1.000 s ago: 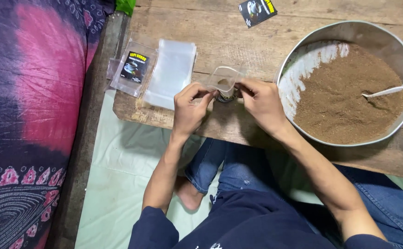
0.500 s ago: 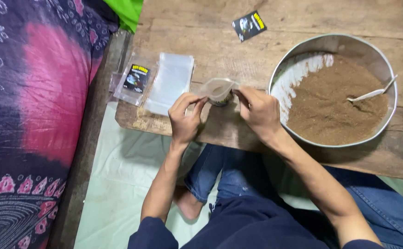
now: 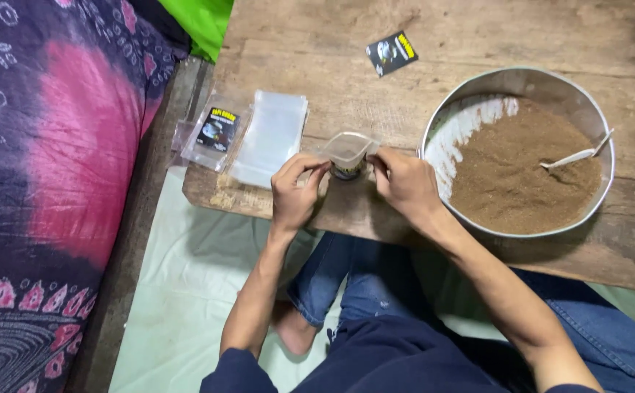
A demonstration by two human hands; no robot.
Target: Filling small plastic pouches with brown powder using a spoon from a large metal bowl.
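Observation:
A small clear plastic pouch [image 3: 348, 151] stands open-mouthed on the wooden table [image 3: 317, 65], with a little brown powder and a dark label at its bottom. My left hand [image 3: 293, 193] pinches its left rim and my right hand [image 3: 403, 185] pinches its right rim, holding the mouth spread. To the right sits a large round metal basin [image 3: 477, 91] half full of brown powder [image 3: 521, 171], with a white plastic spoon [image 3: 578, 154] lying in it.
A stack of clear empty pouches [image 3: 270, 137] and a pouch with a dark label [image 3: 214, 132] lie at the table's left end. A loose dark label [image 3: 391, 52] lies farther back. A patterned pink and purple cloth [image 3: 48, 167] lies to the left, a pale green mat [image 3: 186, 291] under my legs.
The pouch mouth has been pulled wider between my two hands. The view has shifted slightly, with hands and basin staying in the same places on the table.

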